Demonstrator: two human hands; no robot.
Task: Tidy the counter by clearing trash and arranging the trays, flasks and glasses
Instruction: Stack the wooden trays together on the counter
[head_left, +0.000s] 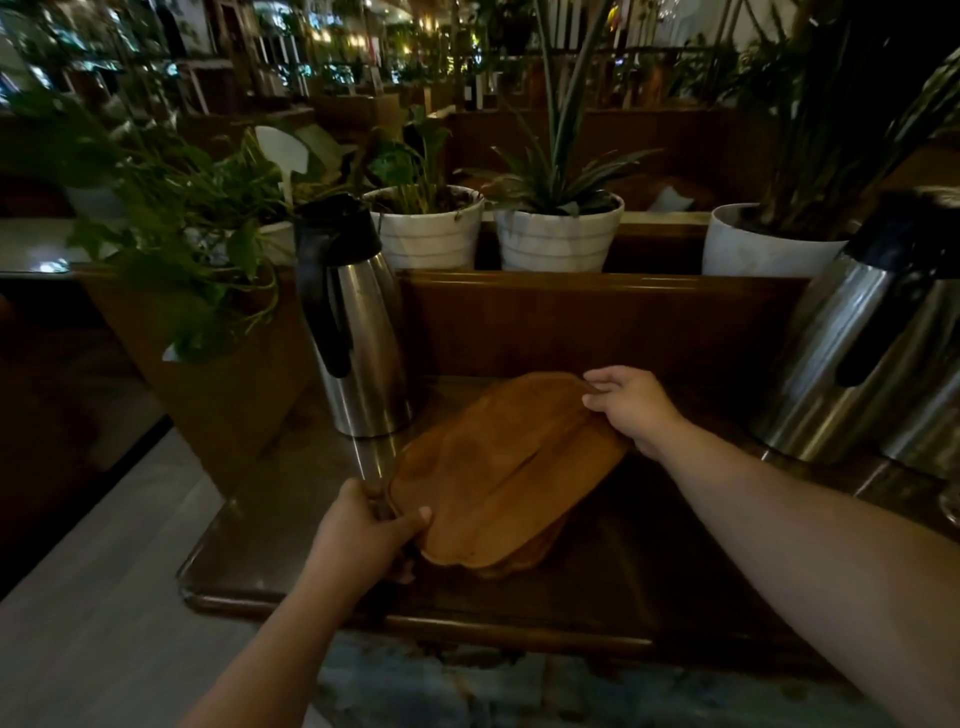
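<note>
Dim light; dark wooden tabletop (597, 561) with a rounded front-left corner and a raised lip along the near edge.

Brown wooden trays (498, 467), stacked, lie diagonally at mid-tabletop: long axis from near-left to far-right. At least one more tray edge shows under the top one at the near end; exact count cannot be told.

Left hand (363, 530): closed on the near-left end of the trays, thumb on top of the rim, fingers wrapped under. This end sits near the tabletop's left edge.

Right hand (631, 402): fingers curled over the far-right end of the trays, gripping the rim from above.

Steel flask (358, 322) with black lid and handle stands upright at the far left, just beside the trays' left long edge; a narrow gap shows between them. Two larger steel flasks (862, 353) stand at the right, close together, well apart from the trays.

Open room: bare tabletop near and right of the trays, under the right forearm, up to the right-hand flasks. Behind the trays a wooden back panel (597, 322) closes off the far side; potted plants (558, 234) in white pots sit above it. Left of the tabletop, pale floor (104, 571).
</note>
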